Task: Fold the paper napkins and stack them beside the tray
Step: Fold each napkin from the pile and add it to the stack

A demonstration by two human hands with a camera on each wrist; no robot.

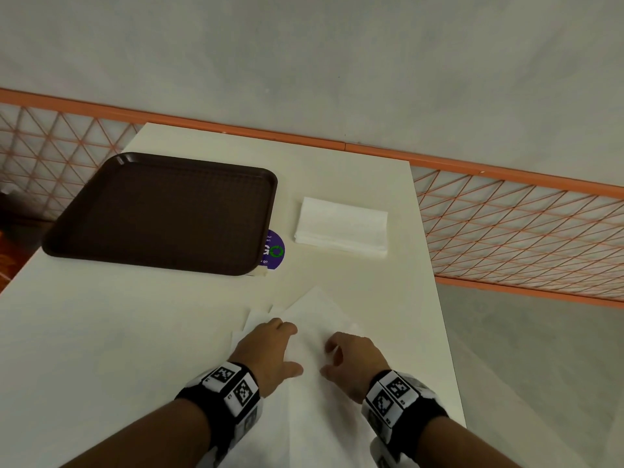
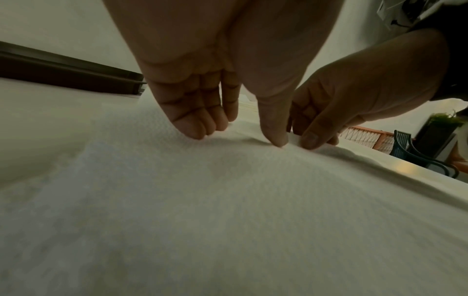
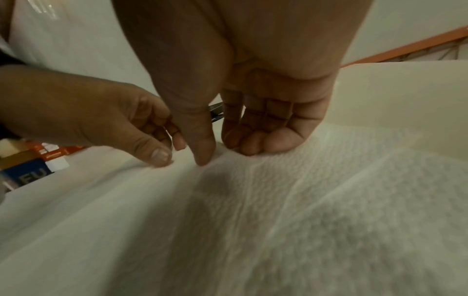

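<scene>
**Me:** Head view has my left hand (image 1: 270,349) and my right hand (image 1: 351,358) side by side on the topmost thin white embossed paper napkin (image 1: 314,319), nearer to me than the dark brown rectangular plastic tray (image 1: 162,214). On each hand the fingers are bent downward, tips and thumb pressing the sheet. I'd call neither a real pinch yet; nothing is lifted.

**Partner:** Where are the finished ones?

**Me:** A neat pile of folded white napkins (image 1: 341,228) sits just right of the tray on the cream table (image 1: 101,332). The loose sheets under my hands are fanned, corners poking out towards the tray.

**Partner:** What could spoil it?

**Me:** My guess is that the paper is so thin and clingy that my fingertips (image 2: 200,132) may drag two sheets at once, so I'd fold a double. Pressing hard while sliding could also tear or crumple it. The left wrist view already shows a small ripple between my thumbs. If the edges aren't matched before I crease, the fold comes out skewed and the pile would lean. And the loose sheets reach towards my edge of the table, so a careless pull might send some off.

**Partner:** Any writing?

**Me:** A round purple sticker (image 1: 274,249) peeks from under the tray's right edge; I read "go" and a green arrow ring, the rest is hidden. In the right wrist view, a blue box (image 3: 27,174) far from the tray shows "FU", cut off.
</scene>
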